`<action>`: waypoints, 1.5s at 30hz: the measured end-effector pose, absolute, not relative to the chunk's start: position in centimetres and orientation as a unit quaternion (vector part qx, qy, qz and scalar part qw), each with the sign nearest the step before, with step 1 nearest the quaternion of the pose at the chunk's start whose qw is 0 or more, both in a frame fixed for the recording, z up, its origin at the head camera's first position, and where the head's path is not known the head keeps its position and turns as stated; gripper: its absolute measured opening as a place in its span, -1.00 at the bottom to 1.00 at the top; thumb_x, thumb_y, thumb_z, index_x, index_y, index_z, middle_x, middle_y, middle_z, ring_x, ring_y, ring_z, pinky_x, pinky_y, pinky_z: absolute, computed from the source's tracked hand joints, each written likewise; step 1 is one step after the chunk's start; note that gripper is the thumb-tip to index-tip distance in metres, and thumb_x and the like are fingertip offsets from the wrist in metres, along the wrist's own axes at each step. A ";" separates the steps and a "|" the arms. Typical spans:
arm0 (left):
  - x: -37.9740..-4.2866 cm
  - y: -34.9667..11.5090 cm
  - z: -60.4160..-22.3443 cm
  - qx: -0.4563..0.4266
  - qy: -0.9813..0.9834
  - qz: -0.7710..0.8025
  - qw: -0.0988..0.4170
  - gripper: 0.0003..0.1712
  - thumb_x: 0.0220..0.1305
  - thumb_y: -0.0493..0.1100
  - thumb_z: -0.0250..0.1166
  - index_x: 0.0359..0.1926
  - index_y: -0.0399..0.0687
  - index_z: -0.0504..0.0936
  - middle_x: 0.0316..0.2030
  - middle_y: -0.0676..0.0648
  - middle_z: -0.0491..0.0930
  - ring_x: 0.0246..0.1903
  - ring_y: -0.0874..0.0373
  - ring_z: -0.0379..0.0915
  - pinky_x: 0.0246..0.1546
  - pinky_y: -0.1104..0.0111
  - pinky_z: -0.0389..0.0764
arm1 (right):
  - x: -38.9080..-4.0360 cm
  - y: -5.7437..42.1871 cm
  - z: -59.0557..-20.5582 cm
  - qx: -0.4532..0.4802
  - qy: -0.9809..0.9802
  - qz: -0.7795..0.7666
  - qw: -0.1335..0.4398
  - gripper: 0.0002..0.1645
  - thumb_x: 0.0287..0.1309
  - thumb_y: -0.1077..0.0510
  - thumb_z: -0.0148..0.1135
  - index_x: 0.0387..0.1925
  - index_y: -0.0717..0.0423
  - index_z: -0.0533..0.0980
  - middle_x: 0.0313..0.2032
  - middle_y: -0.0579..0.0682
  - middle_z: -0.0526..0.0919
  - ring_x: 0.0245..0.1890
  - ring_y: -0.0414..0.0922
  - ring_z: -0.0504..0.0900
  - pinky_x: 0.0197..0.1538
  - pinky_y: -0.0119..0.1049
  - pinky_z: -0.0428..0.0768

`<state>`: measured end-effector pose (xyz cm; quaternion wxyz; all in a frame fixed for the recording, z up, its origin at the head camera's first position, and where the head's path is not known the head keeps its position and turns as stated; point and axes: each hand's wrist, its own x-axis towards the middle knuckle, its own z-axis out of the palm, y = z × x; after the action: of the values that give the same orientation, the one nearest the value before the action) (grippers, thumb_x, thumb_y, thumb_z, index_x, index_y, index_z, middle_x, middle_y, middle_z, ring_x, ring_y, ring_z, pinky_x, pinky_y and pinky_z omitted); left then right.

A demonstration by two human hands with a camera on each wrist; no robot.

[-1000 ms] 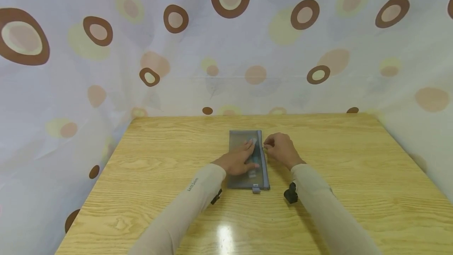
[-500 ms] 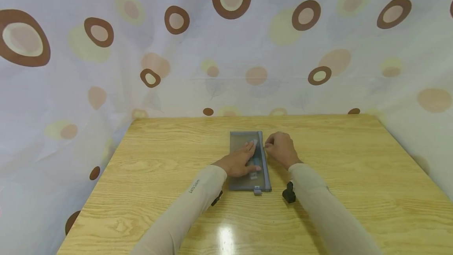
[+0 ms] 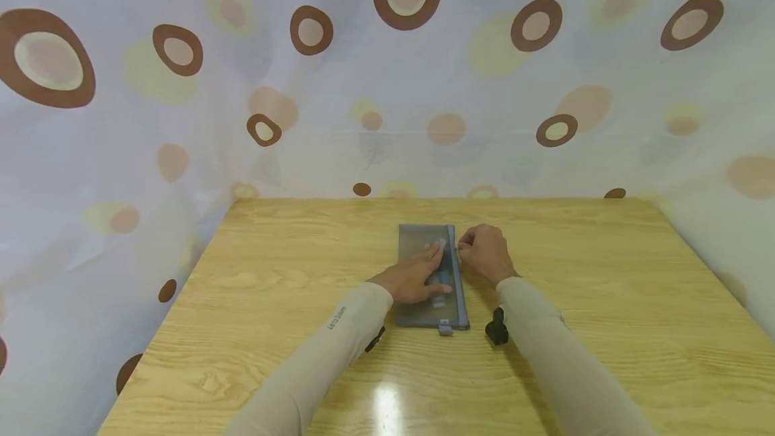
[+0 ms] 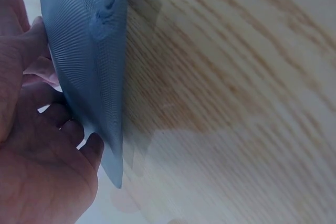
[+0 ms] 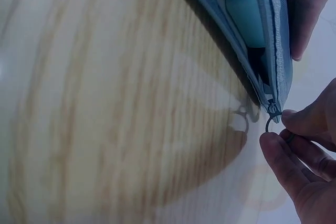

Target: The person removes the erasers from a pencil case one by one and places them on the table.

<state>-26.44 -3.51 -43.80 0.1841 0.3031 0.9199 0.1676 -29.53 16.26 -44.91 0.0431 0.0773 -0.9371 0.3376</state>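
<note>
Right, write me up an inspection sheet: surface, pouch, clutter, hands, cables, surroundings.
Surface: wood-grain table.
Job's things: grey-blue pouch lying on the table, unzipped where the right wrist view shows it; light green item with a printed face inside.
Clutter: nothing seen.
Hands: left hand rests on the pouch; right hand pinches the zipper ring.
Cables: nothing seen.
Surroundings: white backdrop with brown, peach and yellow spots, behind and on both sides.
</note>
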 end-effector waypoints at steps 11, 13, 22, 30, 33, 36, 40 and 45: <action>-26.4 -3.4 -43.7 0.300 0.922 0.166 0.180 -0.02 0.50 0.25 0.06 0.61 -0.18 -0.15 0.61 -0.10 -0.28 0.58 0.06 -0.38 0.54 0.27 -0.15 | -30.2 16.2 -45.1 0.075 -0.937 0.336 0.055 -0.81 0.30 0.30 0.22 -0.27 0.35 0.71 -0.29 0.23 0.75 -0.31 0.10 0.73 -0.22 0.00 0.72; -26.4 -3.5 -43.7 0.299 0.922 0.165 0.180 -0.01 0.50 0.26 0.05 0.62 -0.18 -0.15 0.61 -0.10 -0.27 0.58 0.06 -0.37 0.54 0.27 -0.15 | -30.3 16.2 -45.1 0.079 -0.937 0.336 0.057 -0.80 0.29 0.31 0.21 -0.27 0.36 0.71 -0.30 0.23 0.75 -0.32 0.10 0.73 -0.22 0.00 0.72; -26.4 -3.7 -43.8 0.305 0.921 0.167 0.177 -0.02 0.51 0.24 0.07 0.61 -0.19 -0.15 0.61 -0.12 -0.27 0.58 0.03 -0.36 0.55 0.24 -0.13 | -30.9 16.0 -45.1 0.092 -0.935 0.333 0.075 -0.79 0.24 0.35 0.17 -0.33 0.36 0.71 -0.33 0.24 0.75 -0.35 0.12 0.72 -0.22 0.04 0.71; -26.4 -3.7 -43.7 0.304 0.922 0.161 0.176 -0.02 0.50 0.25 0.06 0.61 -0.19 -0.12 0.61 -0.12 -0.27 0.58 0.03 -0.36 0.55 0.24 -0.13 | -31.3 15.9 -45.0 0.092 -0.938 0.326 0.077 -0.79 0.23 0.36 0.17 -0.30 0.38 0.71 -0.30 0.25 0.75 -0.31 0.15 0.73 -0.20 0.06 0.71; -26.4 -3.6 -43.6 0.304 0.923 0.159 0.176 -0.03 0.50 0.25 0.06 0.61 -0.19 -0.12 0.61 -0.12 -0.27 0.58 0.03 -0.36 0.54 0.25 -0.13 | -31.6 16.0 -45.0 0.089 -0.939 0.325 0.072 -0.79 0.25 0.36 0.17 -0.29 0.39 0.71 -0.29 0.26 0.75 -0.30 0.15 0.73 -0.18 0.06 0.71; -26.4 -3.6 -43.7 0.307 0.922 0.159 0.174 -0.04 0.51 0.25 0.05 0.61 -0.20 -0.11 0.61 -0.12 -0.27 0.58 0.03 -0.37 0.54 0.25 -0.15 | -31.9 16.1 -44.9 0.083 -0.941 0.322 0.071 -0.80 0.26 0.37 0.18 -0.29 0.39 0.71 -0.29 0.27 0.75 -0.30 0.16 0.73 -0.18 0.05 0.72; -26.5 -3.5 -43.9 0.309 0.921 0.158 0.175 -0.04 0.51 0.25 0.05 0.61 -0.20 -0.12 0.61 -0.12 -0.29 0.58 0.04 -0.38 0.54 0.27 -0.16 | -32.1 16.1 -44.9 0.081 -0.941 0.320 0.071 -0.81 0.25 0.37 0.20 -0.28 0.41 0.70 -0.28 0.28 0.75 -0.28 0.18 0.74 -0.17 0.05 0.72; -26.5 -3.6 -43.9 0.310 0.921 0.157 0.176 -0.04 0.51 0.25 0.05 0.61 -0.21 -0.12 0.61 -0.12 -0.29 0.58 0.04 -0.38 0.54 0.27 -0.16 | -32.4 16.1 -45.0 0.075 -0.942 0.321 0.063 -0.81 0.26 0.37 0.19 -0.26 0.42 0.70 -0.26 0.29 0.75 -0.26 0.19 0.74 -0.17 0.05 0.73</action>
<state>-26.55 -3.58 -43.89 0.1764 0.3102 0.9209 0.1567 -32.39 16.06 -44.96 0.0633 0.0754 -0.9418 0.3215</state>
